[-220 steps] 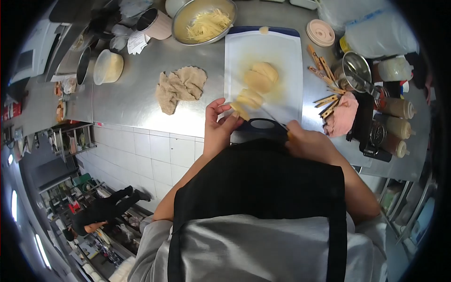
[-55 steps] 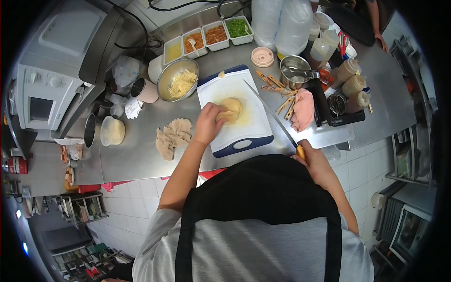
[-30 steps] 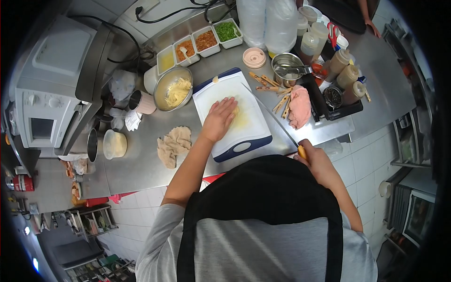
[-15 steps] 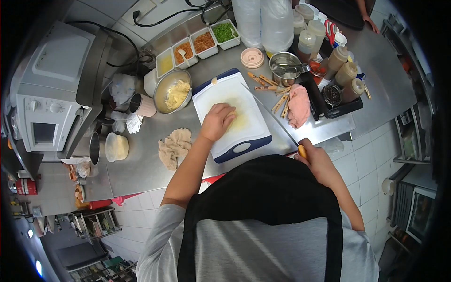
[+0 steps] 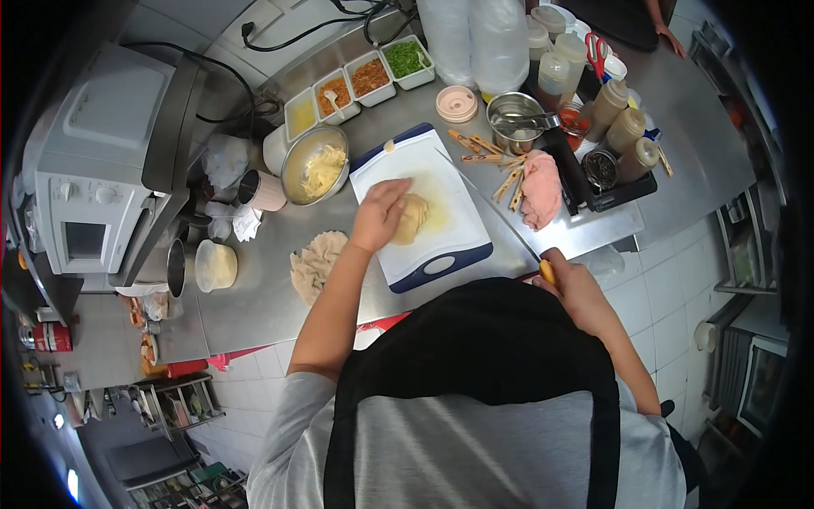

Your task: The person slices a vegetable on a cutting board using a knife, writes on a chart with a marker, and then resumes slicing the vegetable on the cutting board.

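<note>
My left hand [image 5: 381,214] lies over the left half of a white cutting board [image 5: 454,199] with blue ends, its fingers stretched out. Against its finger side rests a pale yellow, rounded food piece [image 5: 413,220]; whether it is sliced I cannot tell. A wet yellowish smear surrounds it. My right hand [image 5: 577,287] is closed round the yellow handle of a long knife [image 5: 500,212], whose blade runs diagonally along the board's right edge. A small pale scrap [image 5: 389,146] sits at the board's far end.
Left of the board stand a metal bowl [image 5: 292,174] of pale yellow strips and a crumpled cloth [image 5: 317,265]. Clothespins [image 5: 483,153], a pink cloth [image 5: 540,191] and a metal pot [image 5: 513,106] lie to the right. Squeeze bottles [image 5: 609,109] fill a black tray. Another person's hand [image 5: 671,38] shows behind.
My left hand has shifted left and its fingers have straightened, uncovering the pale yellow piece that was under it. My right hand and the knife have hardly moved.
</note>
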